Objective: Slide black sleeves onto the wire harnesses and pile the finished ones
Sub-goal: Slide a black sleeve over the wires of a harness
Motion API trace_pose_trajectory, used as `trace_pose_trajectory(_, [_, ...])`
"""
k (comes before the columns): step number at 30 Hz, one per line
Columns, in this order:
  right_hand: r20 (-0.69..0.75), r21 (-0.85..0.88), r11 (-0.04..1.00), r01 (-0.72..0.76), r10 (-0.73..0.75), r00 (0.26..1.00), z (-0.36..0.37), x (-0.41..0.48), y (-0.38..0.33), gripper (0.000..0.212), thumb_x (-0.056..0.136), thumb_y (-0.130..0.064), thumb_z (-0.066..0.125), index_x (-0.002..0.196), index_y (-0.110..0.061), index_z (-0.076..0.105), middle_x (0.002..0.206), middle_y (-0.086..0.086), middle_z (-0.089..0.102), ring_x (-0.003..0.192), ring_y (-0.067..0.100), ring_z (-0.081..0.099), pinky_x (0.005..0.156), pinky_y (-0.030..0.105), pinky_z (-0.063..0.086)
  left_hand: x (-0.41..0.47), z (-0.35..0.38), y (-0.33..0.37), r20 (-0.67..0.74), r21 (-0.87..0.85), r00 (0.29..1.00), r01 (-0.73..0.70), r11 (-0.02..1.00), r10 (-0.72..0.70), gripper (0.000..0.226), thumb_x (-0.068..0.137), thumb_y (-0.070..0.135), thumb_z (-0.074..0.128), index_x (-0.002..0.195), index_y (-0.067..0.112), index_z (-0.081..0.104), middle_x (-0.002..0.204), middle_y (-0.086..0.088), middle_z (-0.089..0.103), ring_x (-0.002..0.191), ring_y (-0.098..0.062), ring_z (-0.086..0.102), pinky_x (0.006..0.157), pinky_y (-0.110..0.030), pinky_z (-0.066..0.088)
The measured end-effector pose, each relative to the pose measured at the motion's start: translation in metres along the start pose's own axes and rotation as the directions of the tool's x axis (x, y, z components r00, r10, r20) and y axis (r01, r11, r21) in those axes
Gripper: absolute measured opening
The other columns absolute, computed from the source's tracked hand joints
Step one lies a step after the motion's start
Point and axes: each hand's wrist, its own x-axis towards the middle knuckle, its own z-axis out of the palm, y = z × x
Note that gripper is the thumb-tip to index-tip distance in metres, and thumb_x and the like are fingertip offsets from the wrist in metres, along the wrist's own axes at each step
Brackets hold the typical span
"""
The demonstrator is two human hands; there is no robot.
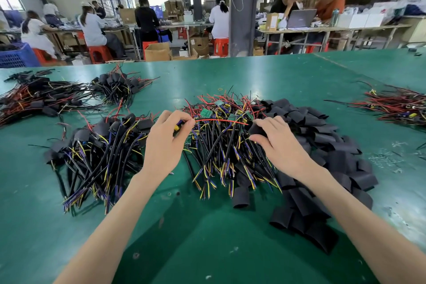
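- Fingers of the left hand curl into a pinch on the yellow connector of one harness, at the left edge of the central heap of unsleeved harnesses.
- From that pinch a red wire runs nearly straight across the top of the heap towards the right hand.
- The right hand, at the heap's right edge, grips a black sleeve between thumb and curled fingers.
- The wire's tip reaches the sleeve's mouth; whether it is inside cannot be told.
- Most of the connector is hidden under the left fingers.
- Right of the heap, touching it, lies the pile of loose black sleeves, partly covered by the right forearm.
- Left of the heap, just beside it, a pile of sleeved harnesses lies on the green table.
- A far-left bundle and a far-right bundle, both well apart from the heap, are cut off by the frame edges.
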Motion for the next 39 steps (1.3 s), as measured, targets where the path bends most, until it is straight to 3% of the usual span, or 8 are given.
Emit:
trace_pose_trajectory(7, [-0.072,0.063,0.998,0.032,-0.027,0.997,0.006,-0.002,0.002,0.034,0.09,-0.021,0.061,0.112,0.006,0.059,0.1,0.016,0.062,0.094,0.032,0.047,0.09,0.036,0.033,-0.002,0.002,0.0,-0.015,0.019,0.996,-0.083,0.996,0.083,0.004,0.091,0.016,0.062,0.089,0.014,0.065,0.084,-0.001,0.053,0.069,-0.009,0.042,0.065,-0.022,0.034])
trace_pose_trajectory(13, [-0.127,0.118,0.993,-0.007,0.022,0.992,0.008,-0.002,0.007,0.032,0.093,-0.03,0.056,0.109,-0.003,0.059,0.098,0.009,0.061,0.091,0.02,0.043,0.076,0.023,0.026,-0.005,0.004,0.002,-0.035,-0.018,0.986,-0.161,0.987,0.16,0.004,0.093,0.033,0.053,0.093,0.031,0.057,0.088,0.008,0.05,0.071,-0.015,0.047,0.064,-0.03,0.043])
trace_pose_trajectory(17, [-0.129,0.159,0.987,-0.032,0.052,0.99,0.008,-0.002,0.008,0.034,0.094,-0.032,0.054,0.114,-0.005,0.058,0.102,0.007,0.06,0.093,0.015,0.039,0.079,0.02,0.025,-0.005,0.005,0.002,-0.046,-0.033,0.982,-0.184,0.982,0.183,0.009,0.093,0.036,0.05,0.094,0.031,0.057,0.089,0.006,0.05,0.071,-0.017,0.049,0.062,-0.035,0.046])
trace_pose_trajectory(22, [-0.113,0.147,0.989,-0.014,0.031,0.993,0.007,-0.002,0.006,0.038,0.093,-0.025,0.057,0.123,-0.001,0.054,0.109,0.01,0.059,0.101,0.027,0.045,0.086,0.025,0.029,-0.005,0.004,0.003,-0.04,-0.03,0.979,-0.202,0.979,0.201,0.007,0.093,0.034,0.051,0.095,0.032,0.057,0.088,0.012,0.046,0.069,-0.016,0.047,0.061,-0.032,0.044])
trace_pose_trajectory(26, [-0.134,0.042,0.998,0.057,-0.05,0.99,0.004,-0.004,0.003,0.038,0.088,-0.018,0.063,0.121,-0.001,0.057,0.114,0.012,0.06,0.104,0.035,0.048,0.092,0.042,0.036,-0.006,0.004,0.004,-0.009,-0.006,0.979,-0.203,0.979,0.203,0.005,0.092,0.033,0.052,0.094,0.032,0.056,0.089,0.009,0.049,0.071,-0.019,0.05,0.065,-0.035,0.046])
trace_pose_trajectory(31, [-0.135,-0.191,0.969,0.157,-0.184,0.974,0.003,-0.005,-0.002,0.039,0.082,-0.025,0.066,0.115,-0.004,0.063,0.108,0.009,0.064,0.1,0.037,0.055,0.087,0.036,0.032,-0.011,0.009,0.009,0.074,0.005,0.981,-0.178,0.984,0.177,0.009,0.09,0.031,0.058,0.099,0.03,0.059,0.094,0.014,0.047,0.077,-0.012,0.051,0.069,-0.032,0.046])
trace_pose_trajectory(36, [-0.134,-0.173,0.969,0.174,-0.198,0.971,0.006,-0.006,-0.006,0.04,0.081,-0.025,0.066,0.114,-0.003,0.063,0.107,0.01,0.064,0.102,0.03,0.049,0.087,0.036,0.033,-0.018,0.014,0.013,0.12,0.04,0.975,-0.192,0.981,0.186,0.011,0.092,0.027,0.059,0.102,0.024,0.063,0.096,0.014,0.047,0.076,-0.013,0.053,0.068,-0.026,0.042])
trace_pose_trajectory(39, [-0.115,-0.162,0.976,0.148,-0.168,0.979,0.007,-0.006,-0.004,0.039,0.083,-0.021,0.068,0.117,-0.003,0.061,0.11,0.011,0.062,0.102,0.036,0.053,0.089,0.039,0.035,-0.016,0.012,0.013,0.087,0.086,0.979,-0.191,0.978,0.184,0.009,0.092,0.028,0.059,0.097,0.023,0.064,0.095,0.01,0.052,0.074,-0.014,0.053,0.066,-0.028,0.045])
